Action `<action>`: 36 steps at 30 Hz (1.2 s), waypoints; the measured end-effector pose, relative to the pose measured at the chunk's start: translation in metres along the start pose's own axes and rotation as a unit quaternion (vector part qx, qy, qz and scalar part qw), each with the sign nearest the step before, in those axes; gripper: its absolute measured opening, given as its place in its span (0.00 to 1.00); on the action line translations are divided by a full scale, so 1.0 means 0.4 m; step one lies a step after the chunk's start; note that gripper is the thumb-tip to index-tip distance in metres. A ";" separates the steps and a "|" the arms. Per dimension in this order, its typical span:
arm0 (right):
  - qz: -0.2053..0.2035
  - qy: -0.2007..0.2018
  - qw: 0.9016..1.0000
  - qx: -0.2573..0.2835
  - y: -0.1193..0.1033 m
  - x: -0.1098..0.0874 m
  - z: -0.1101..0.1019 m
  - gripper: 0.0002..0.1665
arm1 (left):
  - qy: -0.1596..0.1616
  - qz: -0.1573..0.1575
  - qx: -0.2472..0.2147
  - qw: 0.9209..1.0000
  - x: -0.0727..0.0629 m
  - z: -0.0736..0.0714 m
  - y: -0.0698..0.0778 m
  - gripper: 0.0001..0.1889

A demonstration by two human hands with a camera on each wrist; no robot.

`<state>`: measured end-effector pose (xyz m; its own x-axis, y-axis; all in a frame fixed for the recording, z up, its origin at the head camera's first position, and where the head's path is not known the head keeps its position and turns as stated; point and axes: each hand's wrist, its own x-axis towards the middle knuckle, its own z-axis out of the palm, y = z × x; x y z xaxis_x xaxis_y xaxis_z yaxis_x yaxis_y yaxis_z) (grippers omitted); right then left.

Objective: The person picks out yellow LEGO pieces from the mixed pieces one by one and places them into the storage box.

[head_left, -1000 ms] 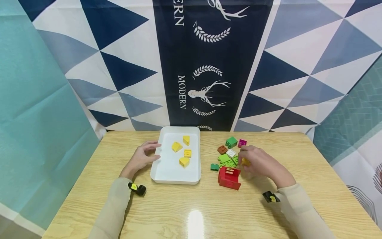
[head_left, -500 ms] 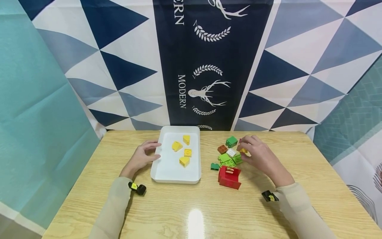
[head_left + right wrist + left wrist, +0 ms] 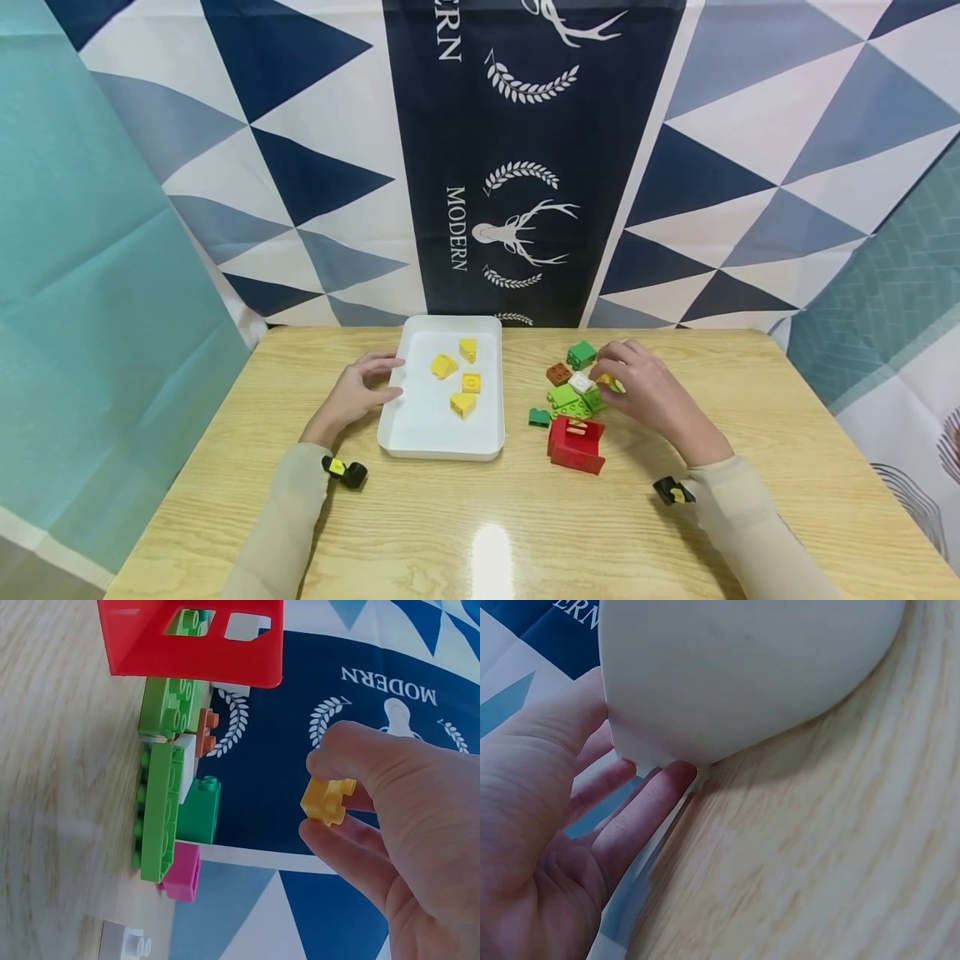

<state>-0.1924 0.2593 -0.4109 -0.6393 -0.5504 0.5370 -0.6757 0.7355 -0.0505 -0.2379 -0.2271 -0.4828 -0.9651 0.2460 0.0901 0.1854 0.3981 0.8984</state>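
My right hand (image 3: 651, 393) pinches a yellow toy brick (image 3: 322, 799) between thumb and fingertips, lifted above the pile. Around it lie a lime green brick (image 3: 561, 395), a white brick (image 3: 581, 382), a brown brick (image 3: 558, 373) and a green brick (image 3: 581, 355). My left hand (image 3: 362, 390) touches the left wall of a white tray (image 3: 420, 433) with its fingertips, the fingers loosely bent. In the left wrist view those fingers (image 3: 641, 817) rest against the tray's outer side. Several yellow bricks (image 3: 462, 405) lie apart inside the tray.
A red piece with slots (image 3: 576, 446) stands in front of the pile, beside a small dark green brick (image 3: 538, 417). A magenta brick (image 3: 182, 871) shows in the right wrist view. Behind the wooden table (image 3: 420, 533) hangs a patterned cloth (image 3: 517, 133).
My right hand has risen with the yellow brick and shifted slightly toward the back and left, over the pile. The left hand and the tray have stayed put.
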 end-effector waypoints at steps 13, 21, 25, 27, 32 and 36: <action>-0.018 0.007 1.000 0.011 0.002 0.048 -0.013 0.19 | -0.004 0.001 -0.003 1.000 0.003 0.002 -0.005 0.28; -0.006 0.000 1.000 0.018 0.007 0.094 -0.029 0.16 | -0.003 0.000 -0.002 1.000 0.002 0.000 -0.006 0.27; -0.006 -0.016 0.999 0.030 0.003 0.109 -0.031 0.16 | -0.003 -0.002 0.001 1.000 0.001 -0.001 -0.005 0.27; -0.006 -0.028 0.999 0.033 -0.001 0.117 -0.029 0.16 | -0.002 -0.005 -0.004 1.000 0.001 -0.002 -0.004 0.28; -0.005 -0.056 0.998 0.040 -0.012 0.140 -0.021 0.15 | -0.002 0.003 0.001 1.000 -0.001 -0.003 -0.003 0.27; 0.003 -0.085 0.995 0.053 -0.020 0.158 -0.013 0.12 | -0.003 0.004 0.003 1.000 -0.001 -0.001 -0.001 0.27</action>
<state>-0.2256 0.2207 -0.3720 -0.6907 -0.6109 0.3869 -0.7002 0.6986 -0.1469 -0.2378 -0.2276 -0.4831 -0.9625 0.2541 0.0949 0.1942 0.4013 0.8951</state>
